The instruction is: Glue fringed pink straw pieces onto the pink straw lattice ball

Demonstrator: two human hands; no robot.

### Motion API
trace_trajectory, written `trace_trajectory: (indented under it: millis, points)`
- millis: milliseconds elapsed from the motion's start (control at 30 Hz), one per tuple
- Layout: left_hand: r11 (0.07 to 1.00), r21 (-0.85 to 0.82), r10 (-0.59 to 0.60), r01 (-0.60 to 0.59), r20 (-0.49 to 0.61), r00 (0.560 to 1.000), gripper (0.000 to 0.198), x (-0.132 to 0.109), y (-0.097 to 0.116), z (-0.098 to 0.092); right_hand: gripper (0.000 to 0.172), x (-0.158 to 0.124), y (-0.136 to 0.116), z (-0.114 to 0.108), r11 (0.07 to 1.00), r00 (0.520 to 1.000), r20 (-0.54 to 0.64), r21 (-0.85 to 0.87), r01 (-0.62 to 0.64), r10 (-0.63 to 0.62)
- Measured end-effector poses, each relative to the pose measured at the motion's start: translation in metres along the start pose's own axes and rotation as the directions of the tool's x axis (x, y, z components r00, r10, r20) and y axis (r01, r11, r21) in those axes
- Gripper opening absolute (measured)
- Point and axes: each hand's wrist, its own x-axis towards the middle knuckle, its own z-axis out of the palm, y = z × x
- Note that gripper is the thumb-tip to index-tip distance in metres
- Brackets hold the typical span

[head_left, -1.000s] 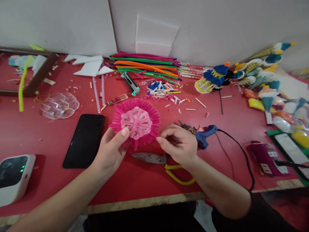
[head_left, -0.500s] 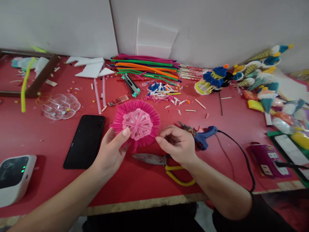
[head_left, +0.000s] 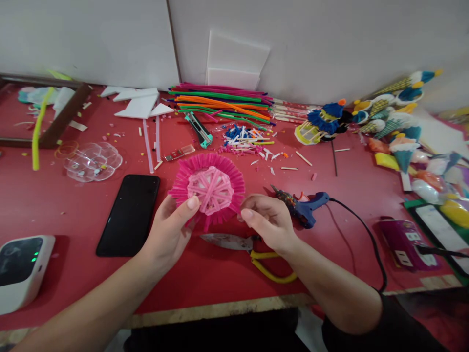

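A round pink rosette [head_left: 210,189], with a pale pink criss-cross centre and a pleated deep-pink fringe, is held up over the table. My left hand [head_left: 174,230] grips its lower left side, thumb lying on the face and fingers behind. At the lower right edge my right hand [head_left: 269,222] has thumb and forefinger pinched on the fringe; the other fingers curl inward and are partly hidden. Below the rosette lie scissors [head_left: 273,274] with yellow handles, pointing left. Just past my right hand rests a blue glue gun [head_left: 309,208].
Left of the rosette lie a black phone [head_left: 128,215] and a clear petal-shaped tray [head_left: 93,163]. Behind are a cutter knife [head_left: 198,129], pipe cleaners [head_left: 223,102] and cut scraps [head_left: 244,138]. A purple power box [head_left: 406,244] and wrapped cone-shaped crafts [head_left: 399,117] stand at right.
The rosette has shifted very slightly right and tipped a little. My right hand has moved a touch to the right, its thumb still at the fringe's edge.
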Motion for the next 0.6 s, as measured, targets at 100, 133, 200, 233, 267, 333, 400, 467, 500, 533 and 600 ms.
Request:
trace_trajectory:
  millis: [100,133,200,233,267,333,400,467,500,533,600]
  points:
    - [1.000,0.007,-0.002,0.002,0.001,1.000,0.047,-0.001,-0.001,0.001,0.031,-0.002,0.000,0.001,1.000,1.000,-0.002,-0.028,-0.001,0.001]
    - [1.000,0.006,-0.004,0.004,-0.003,1.000,0.047,-0.001,-0.001,0.001,0.029,-0.002,0.000,0.001,1.000,1.000,-0.013,-0.013,0.002,-0.003]
    - [1.000,-0.016,0.001,-0.002,-0.029,1.000,0.047,-0.001,-0.001,0.000,0.029,-0.001,-0.001,0.002,0.999,0.998,-0.063,0.043,0.003,0.000]
    - [0.999,-0.036,0.003,-0.005,-0.056,0.998,0.048,0.000,-0.001,-0.001,0.030,-0.001,-0.001,0.002,0.998,0.994,-0.110,0.069,-0.006,0.014]
    - [0.998,-0.059,-0.003,-0.002,-0.085,0.996,0.049,0.000,-0.001,-0.002,0.032,0.000,0.000,0.003,0.996,0.986,-0.166,0.086,-0.022,0.036]
    - [0.996,-0.094,-0.022,0.010,-0.129,0.991,0.050,0.001,0.000,-0.003,0.035,0.001,0.002,0.003,0.995,0.964,-0.253,0.081,-0.063,0.082]
    - [0.995,-0.096,-0.021,0.009,-0.119,0.993,0.048,0.000,0.000,-0.003,0.045,0.001,0.006,0.003,0.996,0.953,-0.288,0.052,-0.078,0.089]
    - [0.997,-0.074,0.010,-0.014,-0.046,0.999,0.047,-0.001,0.001,-0.001,0.050,0.001,0.010,0.002,0.997,0.955,-0.289,0.058,-0.046,0.061]
    - [0.998,-0.062,0.031,-0.032,-0.007,0.999,0.048,-0.002,0.001,0.000,0.049,0.001,0.011,0.002,0.996,0.957,-0.287,0.082,-0.020,0.043]
    - [0.998,-0.051,0.048,-0.047,0.028,0.998,0.051,-0.002,0.001,0.001,0.044,0.001,0.012,0.002,0.994,0.958,-0.286,0.113,0.008,0.025]
    - [0.997,-0.021,0.074,-0.073,0.072,0.995,0.062,-0.004,-0.001,0.001,0.035,0.000,0.012,0.002,0.986,0.963,-0.270,0.163,0.043,0.002]
